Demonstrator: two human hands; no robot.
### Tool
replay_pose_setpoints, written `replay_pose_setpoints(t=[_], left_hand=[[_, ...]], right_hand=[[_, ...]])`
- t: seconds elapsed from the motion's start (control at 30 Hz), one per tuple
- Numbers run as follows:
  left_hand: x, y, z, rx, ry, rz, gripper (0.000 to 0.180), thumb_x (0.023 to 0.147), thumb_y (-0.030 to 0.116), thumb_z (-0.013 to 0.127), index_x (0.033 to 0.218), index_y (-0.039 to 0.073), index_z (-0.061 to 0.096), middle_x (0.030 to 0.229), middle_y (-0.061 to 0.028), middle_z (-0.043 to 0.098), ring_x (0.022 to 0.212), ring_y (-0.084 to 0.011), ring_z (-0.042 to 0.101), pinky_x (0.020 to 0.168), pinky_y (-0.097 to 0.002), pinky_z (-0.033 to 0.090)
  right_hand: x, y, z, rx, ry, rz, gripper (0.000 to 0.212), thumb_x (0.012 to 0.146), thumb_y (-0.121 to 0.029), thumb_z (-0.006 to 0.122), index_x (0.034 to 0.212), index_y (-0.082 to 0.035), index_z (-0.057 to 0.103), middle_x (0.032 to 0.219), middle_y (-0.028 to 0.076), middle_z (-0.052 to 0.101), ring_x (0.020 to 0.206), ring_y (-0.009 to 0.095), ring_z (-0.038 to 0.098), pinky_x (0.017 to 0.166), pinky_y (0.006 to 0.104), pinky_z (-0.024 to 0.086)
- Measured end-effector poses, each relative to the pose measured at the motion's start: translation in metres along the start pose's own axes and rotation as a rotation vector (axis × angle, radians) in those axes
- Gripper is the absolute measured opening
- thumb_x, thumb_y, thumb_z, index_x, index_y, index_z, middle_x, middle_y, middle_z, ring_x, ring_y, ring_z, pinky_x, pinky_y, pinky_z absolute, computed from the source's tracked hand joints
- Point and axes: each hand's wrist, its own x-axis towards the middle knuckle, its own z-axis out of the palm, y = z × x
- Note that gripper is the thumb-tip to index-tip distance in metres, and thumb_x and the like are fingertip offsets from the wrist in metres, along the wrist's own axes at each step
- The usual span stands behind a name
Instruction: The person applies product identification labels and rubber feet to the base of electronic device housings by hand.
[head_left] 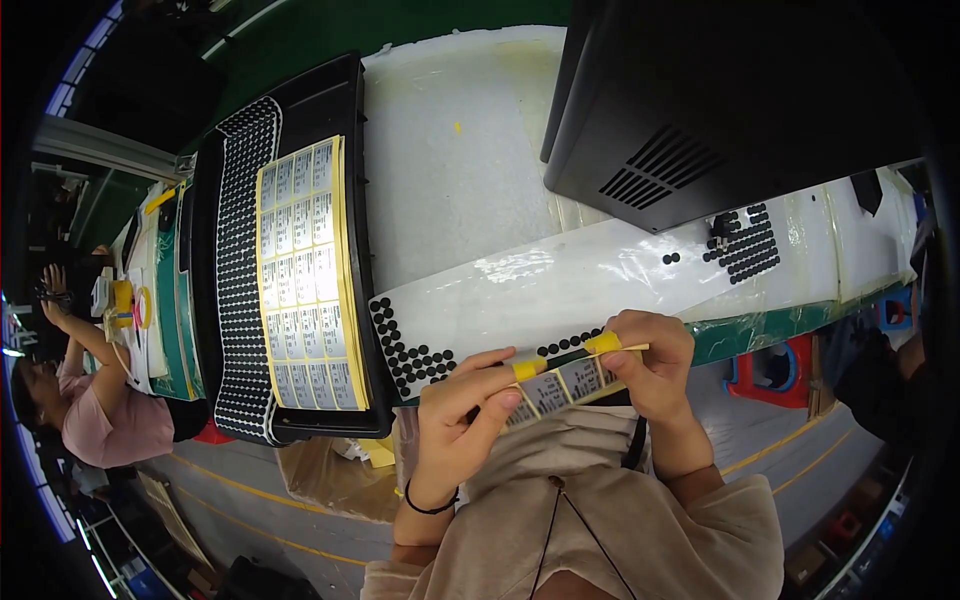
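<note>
Both my hands hold a strip of silver printed labels [552, 391] in front of my body, at the near edge of the table. My left hand [458, 418], with a black band at its wrist, pinches the strip's left end between thumb and fingers. At the right end, my right hand [655, 368] grips it the same way. Yellow shows at both index fingertips; I cannot tell whether it is tape or the labels' backing. Just beyond the hands, small black round pads [415, 358] lie in rows on a white sheet [470, 300].
To the left, a black tray [375, 415] holds a stack of silver label sheets [300, 270] and a white sheet of black dots [243, 270]. A large black vented case [720, 110] stands at the right, near more black pads [750, 245]. A co-worker [110, 410] sits far left; a red stool [770, 375] is at right.
</note>
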Motion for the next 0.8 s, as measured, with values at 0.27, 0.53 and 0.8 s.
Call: replay_pose_setpoints(t=[0.27, 0.53, 0.8], left_hand=[[-0.007, 0.001, 0.005, -0.279, 0.018, -0.255, 0.029, 0.098, 0.013, 0.051, 0.118, -0.005, 0.062, 0.107, -0.0124, 0.07, 0.091, -0.0114, 0.063, 0.081, -0.0232, 0.048], [-0.002, 0.009, 0.011, -0.137, 0.132, -0.249, 0.033, 0.097, 0.022, 0.055, 0.11, -0.007, 0.065, 0.099, -0.0117, 0.071, 0.084, -0.0109, 0.062, 0.076, -0.0215, 0.045], [-0.007, 0.013, 0.001, 0.1, 0.066, -0.146, 0.021, 0.092, 0.003, 0.055, 0.108, -0.009, 0.063, 0.09, -0.0178, 0.067, 0.085, -0.0274, 0.066, 0.077, -0.0327, 0.049]], right_hand=[[0.003, -0.009, 0.004, 0.04, -0.045, 0.155, 0.021, 0.092, -0.017, 0.06, 0.087, 0.003, 0.062, 0.072, 0.01, 0.061, 0.061, 0.017, 0.053, 0.057, 0.0282, 0.042], [0.008, -0.008, -0.001, -0.166, -0.105, 0.051, 0.024, 0.094, -0.017, 0.053, 0.087, 0.005, 0.06, 0.074, 0.011, 0.058, 0.061, 0.019, 0.052, 0.055, 0.0283, 0.039], [0.015, 0.003, -0.002, -0.521, -0.164, -0.197, 0.011, 0.079, -0.002, 0.067, 0.09, -0.003, 0.067, 0.092, 0.01, 0.063, 0.091, 0.028, 0.058, 0.088, 0.0425, 0.047]])
